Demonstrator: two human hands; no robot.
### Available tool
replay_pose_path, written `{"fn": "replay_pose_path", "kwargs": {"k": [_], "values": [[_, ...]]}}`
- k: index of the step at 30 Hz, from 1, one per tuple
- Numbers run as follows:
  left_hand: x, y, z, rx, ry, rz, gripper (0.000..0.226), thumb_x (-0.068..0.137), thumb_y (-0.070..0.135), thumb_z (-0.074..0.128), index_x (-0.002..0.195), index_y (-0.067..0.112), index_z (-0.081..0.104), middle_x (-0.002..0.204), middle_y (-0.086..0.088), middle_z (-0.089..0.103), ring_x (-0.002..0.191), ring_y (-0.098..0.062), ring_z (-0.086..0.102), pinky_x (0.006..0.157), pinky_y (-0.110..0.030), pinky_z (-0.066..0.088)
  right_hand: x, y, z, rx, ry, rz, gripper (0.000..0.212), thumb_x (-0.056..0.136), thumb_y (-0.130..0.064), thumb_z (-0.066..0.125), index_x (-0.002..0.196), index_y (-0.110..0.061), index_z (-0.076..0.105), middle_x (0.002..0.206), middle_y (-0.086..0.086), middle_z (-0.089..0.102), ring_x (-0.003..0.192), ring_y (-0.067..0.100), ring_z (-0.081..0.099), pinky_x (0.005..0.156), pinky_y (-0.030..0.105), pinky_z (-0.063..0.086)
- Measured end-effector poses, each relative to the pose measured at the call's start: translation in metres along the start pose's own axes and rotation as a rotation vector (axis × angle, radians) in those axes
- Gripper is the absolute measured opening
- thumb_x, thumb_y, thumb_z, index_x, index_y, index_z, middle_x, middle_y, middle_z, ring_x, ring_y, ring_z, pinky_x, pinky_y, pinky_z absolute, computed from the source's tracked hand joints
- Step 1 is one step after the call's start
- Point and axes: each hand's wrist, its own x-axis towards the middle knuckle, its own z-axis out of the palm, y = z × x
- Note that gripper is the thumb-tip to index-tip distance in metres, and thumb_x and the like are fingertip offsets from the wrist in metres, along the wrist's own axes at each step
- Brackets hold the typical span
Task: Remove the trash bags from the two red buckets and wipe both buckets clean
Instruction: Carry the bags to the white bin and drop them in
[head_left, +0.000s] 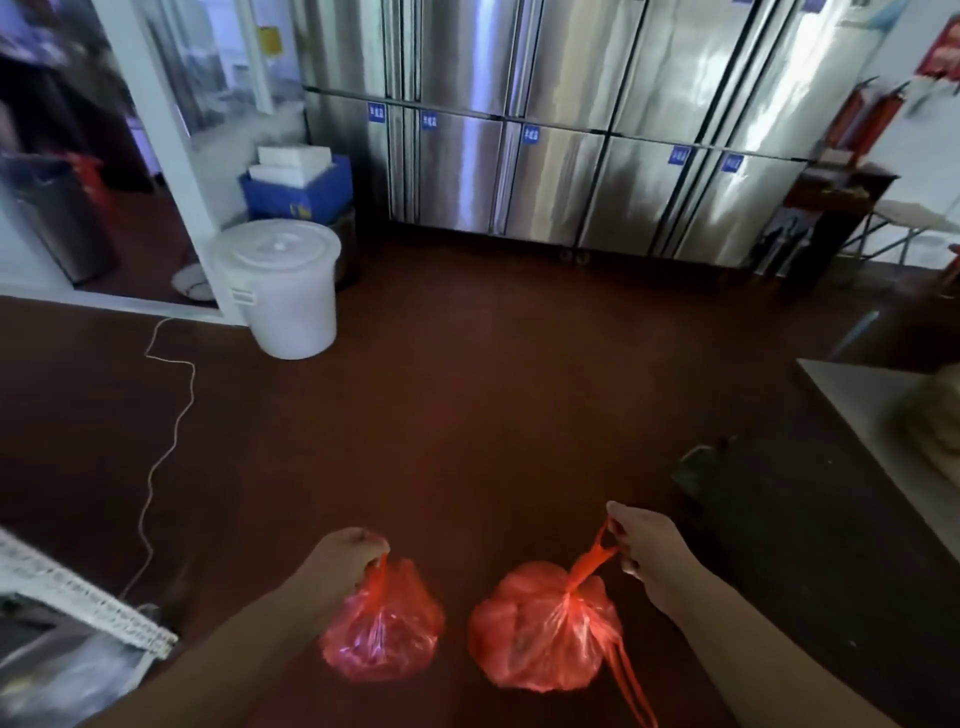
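Room: kitchen; dark red floor (467, 389); steel fridge doors (545, 171) at 12 o'clock; white lidded bucket (280, 286) at 10 o'clock; white cord (171, 415) trailing at 9 o'clock
Left hand (348, 558): fingers curled round tied neck of left red bag (382, 631); bag hangs at 6 o'clock
Right hand (644, 551): pinches handle loop of right red bag (545, 631); bag hangs just beside left one, apart; loose strap dangles at 5 o'clock
Red buckets: none seen

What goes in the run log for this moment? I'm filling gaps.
left hand: holds left red bag | right hand: holds right red bag | buckets: unseen
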Motion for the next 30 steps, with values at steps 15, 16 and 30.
{"fn": "replay_pose_path", "kwargs": {"k": [15,16,30], "values": [[0.274,0.129,-0.116,-0.271,0.44,-0.091,0.014,0.086,-0.003,0.06,0.073,0.0,0.063,0.049,-0.008,0.049,0.027,-0.009,0.039,0.031,-0.012,0.028,0.239,-0.241,0.264,-0.275,-0.502,-0.163,0.034,0.095,-0.021,0.051,0.062,-0.012,0.052,0.043,-0.007,0.039,0.04,0.008,0.034,0.044,0.023,0.026],[0.29,0.139,-0.123,-0.275,0.457,-0.098,0.014,0.086,-0.003,0.06,0.072,0.001,0.062,0.049,-0.007,0.049,0.027,-0.009,0.039,0.031,-0.012,0.027,0.255,-0.259,0.281,-0.304,-0.532,-0.178,0.035,0.095,-0.021,0.051,0.061,-0.013,0.052,0.046,-0.004,0.038,0.042,0.009,0.033,0.045,0.023,0.025],[0.541,0.225,-0.262,-0.358,0.513,-0.145,0.017,0.088,-0.002,0.058,0.071,-0.001,0.059,0.058,-0.013,0.051,0.039,-0.016,0.041,0.038,-0.017,0.031,0.45,-0.434,0.535,-0.435,-0.647,-0.234,0.031,0.094,-0.024,0.054,0.065,-0.014,0.057,0.045,-0.008,0.047,0.04,0.005,0.043,0.045,0.02,0.037]]}}
